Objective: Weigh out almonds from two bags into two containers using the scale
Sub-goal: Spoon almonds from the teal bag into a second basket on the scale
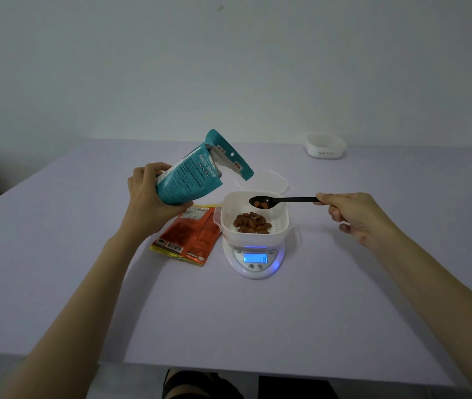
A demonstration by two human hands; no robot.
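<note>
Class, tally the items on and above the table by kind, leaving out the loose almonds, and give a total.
Bags: 2, the teal bag and the orange bag
Containers: 2, the near container and the far container
Lids: 1, the clear lid
Spoons: 1, the black spoon
Scales: 1, the scale
Total: 7

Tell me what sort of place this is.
Probably a plain room at home, set up for weighing food: a lilac table stands against a bare white wall, and a small kitchen scale on it bears a container of almonds.
</note>
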